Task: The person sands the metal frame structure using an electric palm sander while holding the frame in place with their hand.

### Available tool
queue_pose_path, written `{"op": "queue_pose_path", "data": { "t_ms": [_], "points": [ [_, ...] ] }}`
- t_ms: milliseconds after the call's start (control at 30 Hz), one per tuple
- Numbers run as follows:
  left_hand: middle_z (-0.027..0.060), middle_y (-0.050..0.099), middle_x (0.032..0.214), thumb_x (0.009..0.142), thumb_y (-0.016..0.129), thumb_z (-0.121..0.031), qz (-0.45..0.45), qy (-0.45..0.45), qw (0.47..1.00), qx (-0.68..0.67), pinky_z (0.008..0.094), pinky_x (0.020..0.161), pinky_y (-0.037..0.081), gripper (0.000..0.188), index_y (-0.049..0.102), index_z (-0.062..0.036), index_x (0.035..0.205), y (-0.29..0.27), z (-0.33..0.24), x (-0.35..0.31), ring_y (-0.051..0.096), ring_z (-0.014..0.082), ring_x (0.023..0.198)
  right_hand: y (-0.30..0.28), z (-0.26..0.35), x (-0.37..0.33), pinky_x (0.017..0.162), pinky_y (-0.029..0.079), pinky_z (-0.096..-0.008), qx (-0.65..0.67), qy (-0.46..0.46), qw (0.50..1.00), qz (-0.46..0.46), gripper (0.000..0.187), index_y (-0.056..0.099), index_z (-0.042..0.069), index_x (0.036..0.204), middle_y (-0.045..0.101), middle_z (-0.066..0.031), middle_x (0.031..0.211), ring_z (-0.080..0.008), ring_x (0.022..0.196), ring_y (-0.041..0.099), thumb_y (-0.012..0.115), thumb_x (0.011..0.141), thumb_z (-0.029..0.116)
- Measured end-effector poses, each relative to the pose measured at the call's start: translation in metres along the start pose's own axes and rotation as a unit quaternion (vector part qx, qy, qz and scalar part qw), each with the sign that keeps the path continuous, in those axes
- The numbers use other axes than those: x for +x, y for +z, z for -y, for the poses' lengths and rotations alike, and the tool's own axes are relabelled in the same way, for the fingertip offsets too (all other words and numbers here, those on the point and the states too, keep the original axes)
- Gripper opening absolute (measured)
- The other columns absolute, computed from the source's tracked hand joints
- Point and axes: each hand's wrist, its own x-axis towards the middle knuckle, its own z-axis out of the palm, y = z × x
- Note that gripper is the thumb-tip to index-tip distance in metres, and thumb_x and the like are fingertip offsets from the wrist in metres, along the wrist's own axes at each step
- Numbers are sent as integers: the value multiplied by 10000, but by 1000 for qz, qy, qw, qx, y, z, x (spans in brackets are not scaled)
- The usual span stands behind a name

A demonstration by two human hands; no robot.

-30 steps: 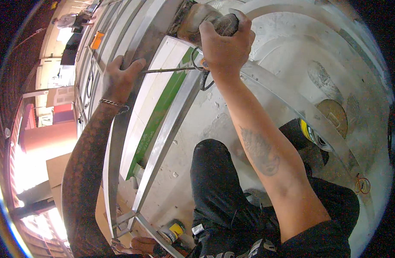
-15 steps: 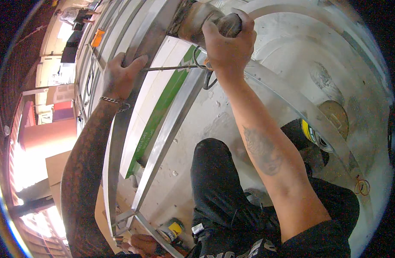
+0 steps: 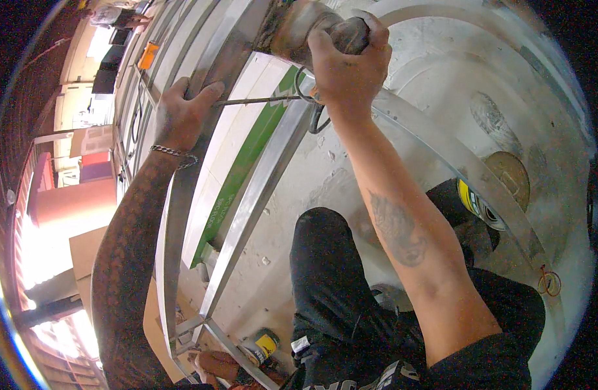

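Note:
My left hand (image 3: 185, 114) is closed over the edge of a wide, dull metal bar (image 3: 211, 84), part of a long frame. My right hand (image 3: 351, 71) is wrapped round the end of a dusty, dark, rounded object (image 3: 299, 29), whose exact kind I cannot make out. That object sits against the same bar, near the top of the view. A thin rod or cord (image 3: 253, 101) runs from beside my left hand to a loop of dark cable (image 3: 315, 117) under my right wrist. Below my arms slopes a shinier metal bar (image 3: 247, 214).
Behind the bars lies a white panel with a green band (image 3: 247, 162). Cans with yellow labels stand on the dusty floor, one on the right (image 3: 478, 205), another lower down (image 3: 263, 344). Another person's hand (image 3: 211, 364) shows at lower left. A curved metal piece (image 3: 442, 140) arcs along the right.
My right hand and the dark object have shifted very slightly right and down. The other person's hand at the bottom has moved a little. My left hand keeps its place.

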Motion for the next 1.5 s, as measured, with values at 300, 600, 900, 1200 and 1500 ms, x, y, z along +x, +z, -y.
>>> {"op": "queue_pose_path", "data": {
  "t_ms": [300,600,900,1200,1500],
  "points": [
    [157,710,793,800,781,-521,-5,13,999,41,404,730,522,573,732,34,937,0,14,7,657,227,750,-3,17,-1,914,509,-512,32,-24,999,1,491,610,72,1263,576,-212,1132,-413,1046,608,753,799,144],
    [177,712,811,800,783,-511,-9,6,1000,27,414,730,523,587,716,53,950,4,7,4,672,252,772,-5,22,5,921,507,-518,-5,-57,998,-15,521,590,59,1280,567,-221,1153,-419,1055,595,752,791,135],
    [184,696,806,806,784,-504,-7,15,998,53,420,718,514,582,699,57,933,0,7,4,656,252,761,-6,18,3,962,498,-512,1,-126,992,-18,525,584,45,1282,570,-225,1198,-416,1114,575,742,791,144],
    [177,693,795,814,787,-486,-15,30,999,13,413,722,516,550,701,51,899,2,6,1,655,252,756,-8,19,-1,962,491,-529,21,-116,993,-7,526,581,45,1287,553,-234,1192,-424,1115,573,727,790,137],
    [183,690,785,821,781,-475,-14,21,1000,14,408,709,512,550,693,61,908,2,11,4,646,244,736,-3,15,-2,984,491,-525,13,-123,992,-21,537,581,37,1292,565,-231,1200,-421,1149,565,739,788,134]
  ]
}}
